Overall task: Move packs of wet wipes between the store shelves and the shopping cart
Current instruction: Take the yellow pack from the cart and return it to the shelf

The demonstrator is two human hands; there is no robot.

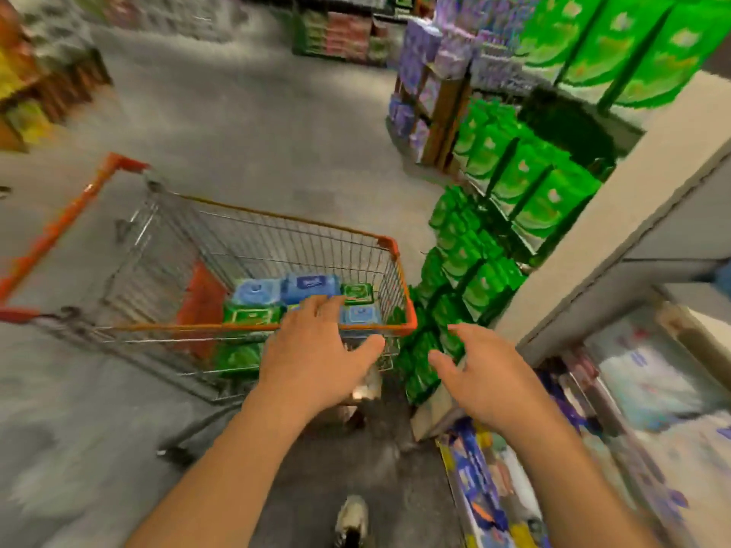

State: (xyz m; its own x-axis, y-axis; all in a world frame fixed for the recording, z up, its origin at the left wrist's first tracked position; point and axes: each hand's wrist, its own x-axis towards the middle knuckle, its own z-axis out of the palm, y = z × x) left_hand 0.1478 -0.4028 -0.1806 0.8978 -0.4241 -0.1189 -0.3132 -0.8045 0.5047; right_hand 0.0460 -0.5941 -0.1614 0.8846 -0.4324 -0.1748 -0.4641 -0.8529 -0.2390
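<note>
A wire shopping cart [277,326] with orange trim stands in the aisle ahead of me. Several blue packs of wet wipes [308,288] and green packs [249,316] lie in its basket. My left hand [312,357] hovers over the cart's near rim with fingers spread and holds nothing. My right hand [486,377] is open too, fingers relaxed, between the cart and the shelf of green wipe packs [474,270] on the right. The picture is blurred by motion.
Shelving runs along the right: green packs [633,53] high up, purple packs [427,57] farther back, pale and blue packages [652,389] at lower right. More displays stand at the far left [35,73]. Grey floor [245,124] lies beyond the cart. A shoe [352,516] shows below.
</note>
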